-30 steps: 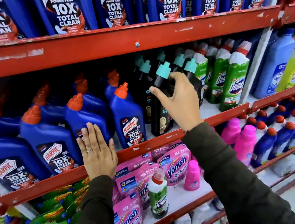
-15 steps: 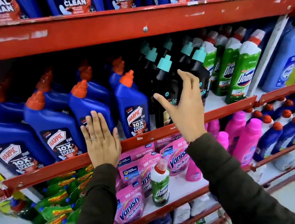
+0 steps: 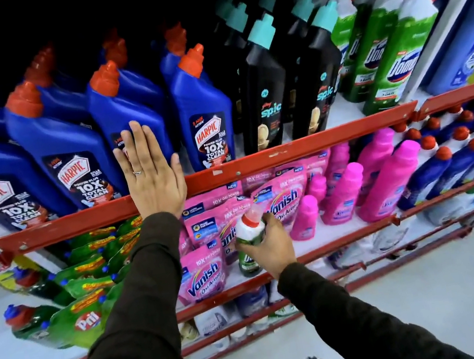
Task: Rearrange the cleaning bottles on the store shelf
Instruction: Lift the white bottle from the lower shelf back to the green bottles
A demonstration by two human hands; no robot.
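Observation:
A small green Domex bottle with a white shoulder and red cap stands among pink Vanish pouches on the lower shelf. My right hand is wrapped around its body. My left hand lies flat, fingers spread, against a blue Harpic bottle and the red shelf rail. Beside it on the middle shelf stand more blue Harpic bottles, black Spic bottles with teal caps, and tall green Domex bottles.
Pink bottles and blue bottles with red caps fill the lower shelf to the right. Green Pril pouches lie at lower left. Pale blue bottles stand at far right. Grey floor is below.
My right hand left the black bottle on the middle shelf, dropped to the lower shelf and closed on the small green Domex bottle. My left hand stays flat on the Harpic bottle.

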